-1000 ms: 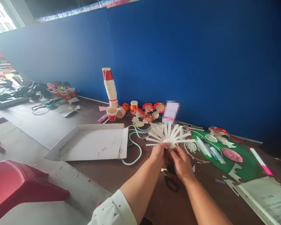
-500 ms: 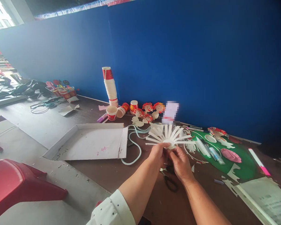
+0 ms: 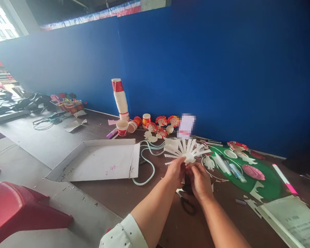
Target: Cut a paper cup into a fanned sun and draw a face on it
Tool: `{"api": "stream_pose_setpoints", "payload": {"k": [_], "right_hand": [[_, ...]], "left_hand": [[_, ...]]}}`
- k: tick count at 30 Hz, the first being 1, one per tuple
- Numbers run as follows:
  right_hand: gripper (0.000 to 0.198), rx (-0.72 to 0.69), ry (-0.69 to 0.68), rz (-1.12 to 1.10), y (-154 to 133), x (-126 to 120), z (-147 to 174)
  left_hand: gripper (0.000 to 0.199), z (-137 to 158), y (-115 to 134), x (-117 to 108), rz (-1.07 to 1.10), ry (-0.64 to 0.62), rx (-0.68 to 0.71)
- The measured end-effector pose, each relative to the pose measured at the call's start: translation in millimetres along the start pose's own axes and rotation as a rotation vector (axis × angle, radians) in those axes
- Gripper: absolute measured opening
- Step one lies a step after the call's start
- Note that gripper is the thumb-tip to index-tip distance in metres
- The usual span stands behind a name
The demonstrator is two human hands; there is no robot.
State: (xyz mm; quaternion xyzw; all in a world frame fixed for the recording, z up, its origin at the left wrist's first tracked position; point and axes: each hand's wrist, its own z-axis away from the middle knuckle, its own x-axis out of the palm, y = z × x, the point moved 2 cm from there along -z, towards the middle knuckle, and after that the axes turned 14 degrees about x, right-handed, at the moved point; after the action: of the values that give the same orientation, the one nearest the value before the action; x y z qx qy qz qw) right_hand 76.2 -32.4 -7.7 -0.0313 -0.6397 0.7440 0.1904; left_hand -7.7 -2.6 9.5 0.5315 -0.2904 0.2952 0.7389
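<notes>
White paper piece cut into radiating strips [image 3: 189, 157] sits just past the fingertips of both hands, above the brown table [image 3: 113, 195], strips fanning away from the wearer. Left hand [image 3: 176, 169]: closed to a pinch, thumb on the near-left edge of the solid centre. Right hand [image 3: 200, 179]: fingers curled in, thumb and fingertips at the near edge, just beside the left; can't tell how firm its grip is. Black-handled scissors [image 3: 183, 204] lie below, between the forearms. White tray [image 3: 98, 160] well left, green mat [image 3: 270, 181] right of the hands.
</notes>
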Motion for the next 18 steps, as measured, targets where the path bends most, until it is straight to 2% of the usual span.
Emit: {"api": "stream_pose_setpoints", "payload": {"k": [4,13,18], "right_hand": [[0.026,0.008,0.023,0.017,-0.2,-0.5,-0.6],[0.036,0.018,0.049,0.127,-1.4,0.0,3.7],[0.034,0.034,0.046,0.119,-0.7,-0.4,3.4]], "left_hand": [[0.020,0.7,-0.3,1.8,-0.034,0.000,0.059],[0.023,0.7,-8.3,-1.2,-0.101,0.053,0.075],[0.020,0.4,-9.1,-1.2,-0.090,0.050,0.084]]}}
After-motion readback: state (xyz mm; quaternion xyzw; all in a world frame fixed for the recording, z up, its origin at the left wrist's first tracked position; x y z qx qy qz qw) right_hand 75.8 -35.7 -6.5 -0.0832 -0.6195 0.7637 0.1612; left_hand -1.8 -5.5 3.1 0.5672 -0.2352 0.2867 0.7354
